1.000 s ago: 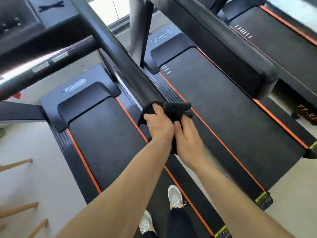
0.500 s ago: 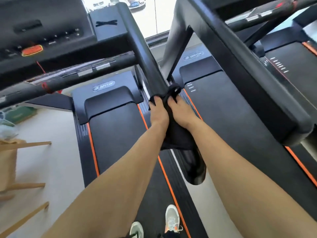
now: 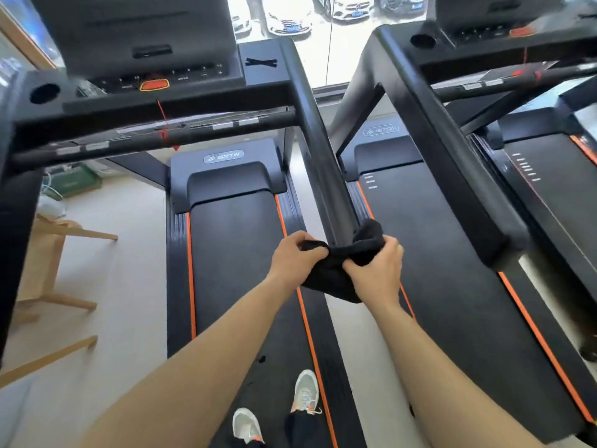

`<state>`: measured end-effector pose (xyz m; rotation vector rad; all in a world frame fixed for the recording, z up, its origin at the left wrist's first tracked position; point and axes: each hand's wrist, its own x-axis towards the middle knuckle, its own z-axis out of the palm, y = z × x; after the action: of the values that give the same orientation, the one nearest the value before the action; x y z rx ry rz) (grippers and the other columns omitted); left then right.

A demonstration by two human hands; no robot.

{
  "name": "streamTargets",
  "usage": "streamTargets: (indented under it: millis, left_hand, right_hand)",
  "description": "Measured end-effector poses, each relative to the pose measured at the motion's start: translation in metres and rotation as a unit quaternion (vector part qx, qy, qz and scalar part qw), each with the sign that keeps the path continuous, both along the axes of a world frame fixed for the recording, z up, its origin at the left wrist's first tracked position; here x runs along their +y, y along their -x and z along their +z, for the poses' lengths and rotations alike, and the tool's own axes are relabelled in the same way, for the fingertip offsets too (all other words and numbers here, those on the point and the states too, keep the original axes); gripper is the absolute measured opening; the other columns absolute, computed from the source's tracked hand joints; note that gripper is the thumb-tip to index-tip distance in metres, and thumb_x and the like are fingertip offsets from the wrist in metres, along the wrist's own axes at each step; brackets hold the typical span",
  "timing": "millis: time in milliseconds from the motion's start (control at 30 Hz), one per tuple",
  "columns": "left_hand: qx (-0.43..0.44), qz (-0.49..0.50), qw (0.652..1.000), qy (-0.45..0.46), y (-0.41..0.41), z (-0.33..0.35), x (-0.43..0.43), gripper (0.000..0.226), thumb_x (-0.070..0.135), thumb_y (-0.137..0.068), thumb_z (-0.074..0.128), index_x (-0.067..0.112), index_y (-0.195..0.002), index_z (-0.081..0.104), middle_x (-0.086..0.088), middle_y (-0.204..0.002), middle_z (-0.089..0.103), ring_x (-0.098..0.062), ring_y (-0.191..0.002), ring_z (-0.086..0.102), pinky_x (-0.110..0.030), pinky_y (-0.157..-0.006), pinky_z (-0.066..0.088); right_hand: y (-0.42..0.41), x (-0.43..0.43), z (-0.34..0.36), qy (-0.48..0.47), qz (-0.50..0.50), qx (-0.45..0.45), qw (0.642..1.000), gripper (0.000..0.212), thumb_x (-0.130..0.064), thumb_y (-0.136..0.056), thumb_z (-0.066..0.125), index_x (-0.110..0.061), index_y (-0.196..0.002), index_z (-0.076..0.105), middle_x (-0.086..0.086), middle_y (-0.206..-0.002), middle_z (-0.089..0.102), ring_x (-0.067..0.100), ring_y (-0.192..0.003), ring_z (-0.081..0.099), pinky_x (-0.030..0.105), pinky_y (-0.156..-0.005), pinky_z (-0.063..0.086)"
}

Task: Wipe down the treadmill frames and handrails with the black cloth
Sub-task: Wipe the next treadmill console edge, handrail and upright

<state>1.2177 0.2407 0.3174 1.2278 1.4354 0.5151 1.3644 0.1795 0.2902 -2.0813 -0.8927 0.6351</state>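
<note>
At the centre of the frame, the soft black wiping cloth (image 3: pixel 342 265) is wrapped round the near end of the long glossy black handrail (image 3: pixel 318 150), which runs up toward the grey console (image 3: pixel 145 43) at upper left. The left hand (image 3: pixel 295 257) pinches one end of the cloth in a closed grip; the right hand (image 3: pixel 376 266) clamps the other end. This rail looks to be mid-wipe. By my reckoning plenty remains: the black crossbar (image 3: pixel 155 142) at left, and the neighbouring treadmill's thick black padded rail (image 3: pixel 452 147) at right show no cloth on them yet.
</note>
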Motion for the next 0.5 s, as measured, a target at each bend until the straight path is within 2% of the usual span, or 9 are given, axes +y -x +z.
streamTargets:
  millis: [67, 133, 167, 200, 267, 333, 367, 433, 500]
  left_hand:
    - [-0.043, -0.042, 0.998, 0.0, 0.023, 0.016, -0.011, 0.014, 0.014, -0.083, 0.072, 0.027, -0.079, 0.071, 0.007, -0.098, 0.077, -0.014, -0.092, 0.07, -0.024, -0.077, 0.051]
    - [-0.06, -0.079, 0.995, -0.012, 0.046, 0.029, -0.023, 0.019, 0.013, -0.085, 0.071, 0.026, -0.072, 0.065, 0.002, -0.096, 0.078, -0.016, -0.092, 0.072, -0.029, -0.081, 0.056]
    - [-0.054, -0.082, 0.995, -0.027, 0.057, 0.036, -0.029, 0.02, 0.015, -0.085, 0.073, 0.024, -0.071, 0.062, 0.002, -0.088, 0.076, -0.014, -0.084, 0.071, -0.029, -0.078, 0.056]
    - [-0.044, -0.077, 0.995, -0.043, 0.07, 0.041, -0.034, 0.021, 0.017, -0.084, 0.074, 0.023, -0.071, 0.06, 0.005, -0.079, 0.072, -0.011, -0.075, 0.067, -0.027, -0.071, 0.053]
    - [-0.034, -0.047, 0.996, -0.075, 0.099, 0.05, -0.046, 0.02, 0.019, -0.083, 0.076, 0.02, -0.071, 0.06, 0.007, -0.068, 0.064, -0.007, -0.065, 0.06, -0.025, -0.066, 0.047]
    - [-0.012, -0.021, 0.995, -0.098, 0.135, 0.056, -0.059, 0.018, 0.024, -0.08, 0.078, 0.017, -0.074, 0.063, 0.003, -0.071, 0.066, -0.009, -0.067, 0.061, -0.03, -0.069, 0.05]
    - [0.006, -0.009, 0.994, -0.108, 0.155, 0.059, -0.065, 0.019, 0.029, -0.078, 0.08, 0.017, -0.075, 0.065, 0.001, -0.073, 0.069, -0.011, -0.069, 0.062, -0.033, -0.071, 0.051]
    - [0.037, 0.017, 0.993, -0.113, 0.196, 0.066, -0.082, 0.025, 0.038, -0.076, 0.081, 0.018, -0.078, 0.067, -0.002, -0.078, 0.071, -0.012, -0.072, 0.064, -0.035, -0.073, 0.053]
    - [0.064, 0.038, 0.993, -0.097, 0.241, 0.07, -0.102, 0.029, 0.045, -0.076, 0.081, 0.019, -0.081, 0.068, -0.001, -0.081, 0.071, -0.013, -0.075, 0.065, -0.032, -0.073, 0.051]
  right_hand:
    - [0.012, -0.01, 0.013, -0.022, 0.03, -0.033, 0.999, 0.085, -0.019, -0.062, 0.081, -0.019, -0.136, 0.041, 0.007, -0.132, 0.042, 0.027, -0.125, 0.038, 0.04, -0.106, 0.039]
    - [0.025, -0.016, 0.021, -0.02, 0.108, -0.082, 0.991, 0.094, -0.018, -0.068, 0.081, -0.029, -0.148, 0.034, 0.005, -0.143, 0.034, 0.022, -0.128, 0.03, 0.035, -0.107, 0.032]
    - [0.033, -0.017, 0.026, -0.026, 0.154, -0.101, 0.983, 0.085, -0.016, -0.071, 0.08, -0.032, -0.145, 0.041, 0.004, -0.144, 0.036, 0.022, -0.129, 0.031, 0.032, -0.106, 0.031]
    - [0.04, -0.017, 0.031, -0.039, 0.202, -0.113, 0.972, 0.067, -0.012, -0.074, 0.077, -0.03, -0.135, 0.055, 0.003, -0.14, 0.043, 0.02, -0.126, 0.036, 0.026, -0.105, 0.031]
    - [0.063, -0.015, 0.044, -0.045, 0.291, -0.095, 0.951, 0.034, -0.001, -0.078, 0.069, -0.022, -0.104, 0.073, -0.001, -0.115, 0.063, 0.005, -0.107, 0.052, 0.019, -0.098, 0.037]
    - [0.09, -0.014, 0.056, 0.008, 0.361, -0.034, 0.932, 0.032, 0.005, -0.082, 0.062, -0.023, -0.092, 0.074, -0.011, -0.091, 0.07, -0.008, -0.083, 0.061, 0.025, -0.087, 0.048]
    - [0.106, -0.013, 0.061, 0.034, 0.389, -0.015, 0.921, 0.033, 0.005, -0.084, 0.06, -0.025, -0.09, 0.074, -0.015, -0.085, 0.07, -0.01, -0.077, 0.063, 0.027, -0.082, 0.05]
    - [0.138, -0.012, 0.07, 0.06, 0.431, -0.012, 0.9, 0.026, -0.003, -0.087, 0.063, -0.023, -0.094, 0.076, -0.012, -0.087, 0.074, -0.003, -0.083, 0.068, 0.032, -0.083, 0.055]
    - [0.171, -0.015, 0.079, 0.076, 0.447, -0.007, 0.891, 0.015, -0.012, -0.089, 0.066, -0.02, -0.099, 0.073, -0.001, -0.092, 0.076, 0.016, -0.089, 0.071, 0.038, -0.087, 0.056]
